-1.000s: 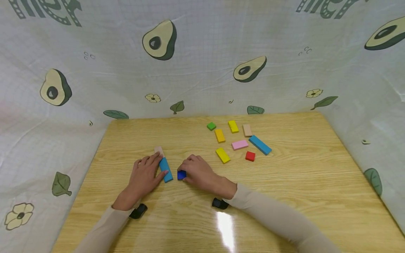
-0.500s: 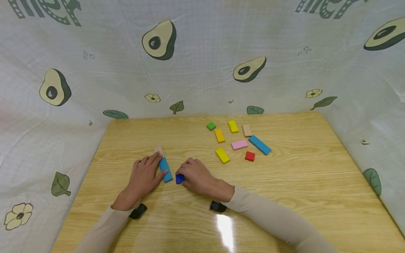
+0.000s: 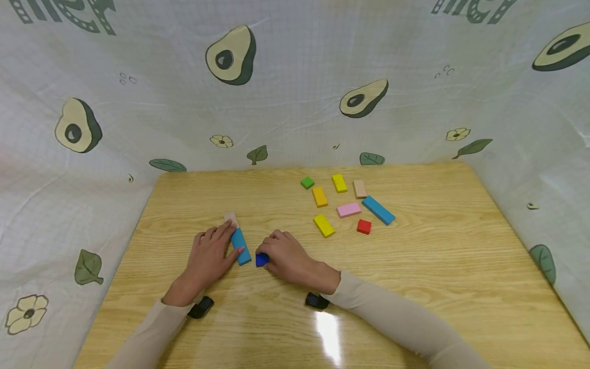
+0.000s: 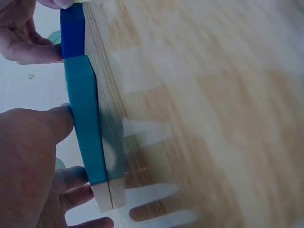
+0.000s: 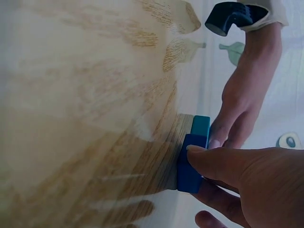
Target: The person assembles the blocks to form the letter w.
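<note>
My left hand [image 3: 209, 256] rests on two blocks lying end to end on the wooden table. Its thumb touches the light blue block [image 3: 240, 247], and its fingertips lie by the pale pink block [image 3: 230, 218], partly covering it. Just to the right, my right hand [image 3: 288, 256] pinches a small dark blue block [image 3: 261, 260] between thumb and fingers. From the left wrist, the dark blue block [image 4: 72, 33] appears beyond the near end of the light blue block [image 4: 86, 118]. A narrow gap separates them in the head view. In the right wrist view, the thumb lies across the dark blue block [image 5: 190, 173].
Several loose blocks lie farther back: green [image 3: 307, 182], orange [image 3: 320, 197], yellow [image 3: 339, 183], beige [image 3: 359, 189], pink [image 3: 349, 209], another yellow [image 3: 324, 225], red [image 3: 364, 226] and long blue [image 3: 378, 210]. A patterned cloth [image 3: 286, 102] rises behind the table [image 3: 415, 266].
My right hand has shifted slightly left and toward me with the dark blue block, nearer the light blue block's near end, then stayed put. My left hand holds its place.
</note>
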Available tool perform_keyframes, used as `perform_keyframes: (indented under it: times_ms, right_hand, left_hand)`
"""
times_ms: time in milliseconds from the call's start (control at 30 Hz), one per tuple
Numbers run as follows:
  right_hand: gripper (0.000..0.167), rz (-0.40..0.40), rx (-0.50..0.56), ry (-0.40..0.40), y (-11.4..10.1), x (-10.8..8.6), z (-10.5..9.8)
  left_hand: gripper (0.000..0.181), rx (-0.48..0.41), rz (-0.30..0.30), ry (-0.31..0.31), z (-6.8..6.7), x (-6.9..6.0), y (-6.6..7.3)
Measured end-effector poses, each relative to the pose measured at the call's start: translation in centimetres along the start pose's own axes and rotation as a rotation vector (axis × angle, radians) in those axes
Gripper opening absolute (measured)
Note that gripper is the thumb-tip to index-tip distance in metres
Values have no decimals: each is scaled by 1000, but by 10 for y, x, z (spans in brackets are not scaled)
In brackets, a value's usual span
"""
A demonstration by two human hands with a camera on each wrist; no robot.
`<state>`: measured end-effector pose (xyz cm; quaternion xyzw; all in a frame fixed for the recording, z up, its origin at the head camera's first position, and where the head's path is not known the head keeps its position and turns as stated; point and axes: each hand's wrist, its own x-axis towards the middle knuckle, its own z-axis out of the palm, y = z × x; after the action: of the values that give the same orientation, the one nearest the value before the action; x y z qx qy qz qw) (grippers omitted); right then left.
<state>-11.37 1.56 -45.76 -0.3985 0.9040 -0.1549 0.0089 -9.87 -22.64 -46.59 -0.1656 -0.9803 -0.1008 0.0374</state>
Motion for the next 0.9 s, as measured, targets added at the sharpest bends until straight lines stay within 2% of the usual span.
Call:
perform_keyframes:
  times_ms: [367,900]
  right_hand:
    - [26,1,26,-16,-4,1,-1]
    - [26,11,9,-24,-6,2,2]
  left_hand:
    - [64,-7,-7,-3,1,0,-1]
    - [63,-12,6,-3,2,0,-1]
